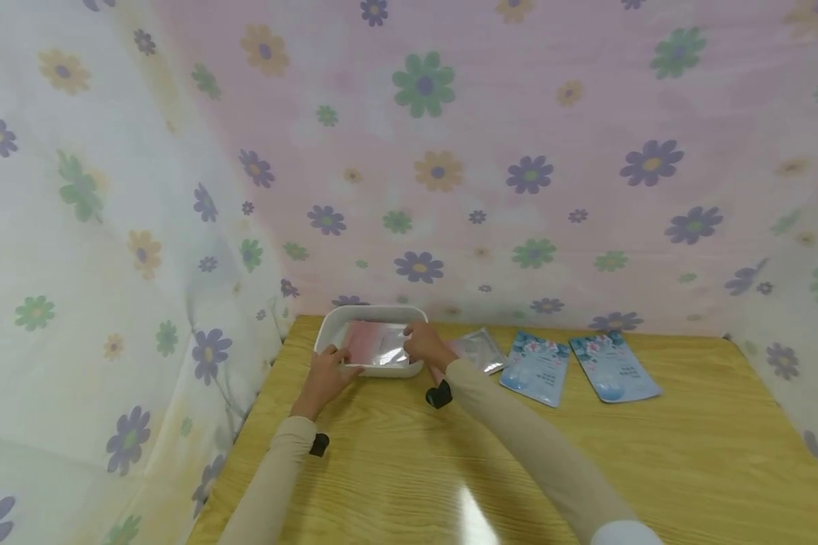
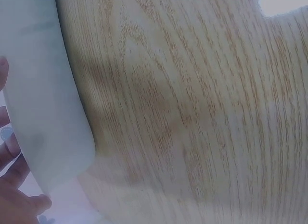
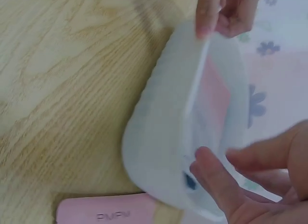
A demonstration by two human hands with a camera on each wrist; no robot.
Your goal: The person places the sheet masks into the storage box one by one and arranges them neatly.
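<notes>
A white plastic bin point(image 1: 371, 371) stands toward the back left of the wooden table. My left hand point(image 1: 326, 377) grips its left front rim, thumb outside and fingers over the edge, as the right wrist view also shows. Inside the bin lies a pink and silver sachet point(image 1: 376, 344). Over the bin's right end is my right hand point(image 1: 426, 344), close to the sachet's silver end. In the right wrist view its fingertips point(image 3: 204, 159) sit just inside the rim, with a gap between thumb and forefinger and nothing held.
Right of the bin lie a silver packet point(image 1: 482, 352) and a pink packet point(image 3: 110, 209) lettered PMPM, partly under my right arm. Two blue floral pouches point(image 1: 535, 368) lie farther right. A flower-printed curtain point(image 1: 477, 151) hangs behind the table and along its sides.
</notes>
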